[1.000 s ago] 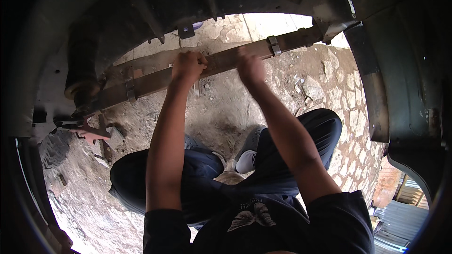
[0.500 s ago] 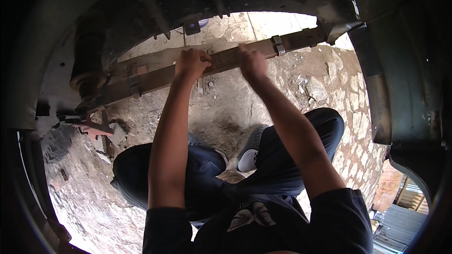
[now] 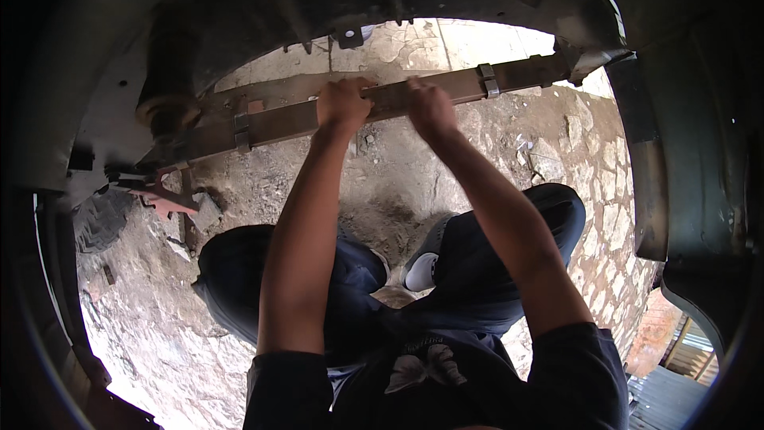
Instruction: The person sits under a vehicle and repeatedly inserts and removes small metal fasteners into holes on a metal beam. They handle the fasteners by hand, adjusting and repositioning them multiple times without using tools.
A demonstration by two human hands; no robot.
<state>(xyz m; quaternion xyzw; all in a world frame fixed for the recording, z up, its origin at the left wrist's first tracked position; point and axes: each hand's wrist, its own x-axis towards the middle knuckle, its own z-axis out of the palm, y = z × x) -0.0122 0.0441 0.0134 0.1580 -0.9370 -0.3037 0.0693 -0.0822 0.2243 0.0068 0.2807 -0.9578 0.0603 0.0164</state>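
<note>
Both hands are up on the leaf spring [image 3: 294, 119], the long rusty steel pack slung under the vehicle body. Left hand [image 3: 342, 103] is wrapped over the spring near mid-length, fingers curled around the top edge. Right hand [image 3: 430, 107] is clamped on the same spring just beside the left, toward the clip band [image 3: 487, 81]. Neither hand holds a tool.

The spring's long axis runs from the low end at the bump stop [image 3: 169, 111] up to the high end at the hanger bracket [image 3: 585, 52]. The hands sit roughly midway between the near clamp [image 3: 242, 132] and the clip band. The spring lies straight ahead of and above the person, across the line of both forearms, so both arms reach it about equally; the left looks marginally closer to the spring's centre.

Below the spring: stony dirt ground [image 3: 382, 175], a reddish metal stand [image 3: 163, 197] under the low end, a tyre tread [image 3: 99, 219] beside it. The person sits cross-legged under the spring, one white shoe [image 3: 422, 267] showing.
</note>
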